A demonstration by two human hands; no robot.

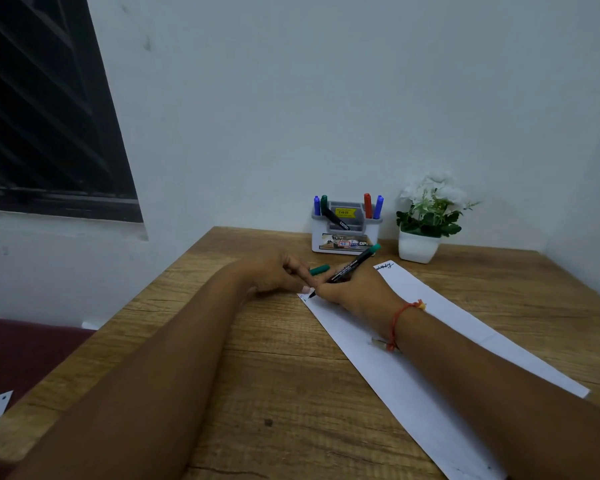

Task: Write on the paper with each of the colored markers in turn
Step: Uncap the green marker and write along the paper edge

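Right hand (pixel 354 289) pinches the light, stiff green marker (pixel 350 268) low on its barrel while left hand (pixel 274 271) grips its cap (pixel 320 269), steadying flimsy paper (pixel 406 282).

Wooden table (pixel 291 393) set in a corner of white walls (pixel 326 98). Potted white-flowered plant (pixel 426 216) in a white pot, just beside a white-and-grey desk organiser (pixel 317 238) at the far edge. Dark louvred window (pixel 42 116), upper left.

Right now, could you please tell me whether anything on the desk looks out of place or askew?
Only minor things: in the holder, one green-capped marker leans diagonally while the other markers stand upright, and the paper lies slanted across the table. Nothing looks spilled or damaged.
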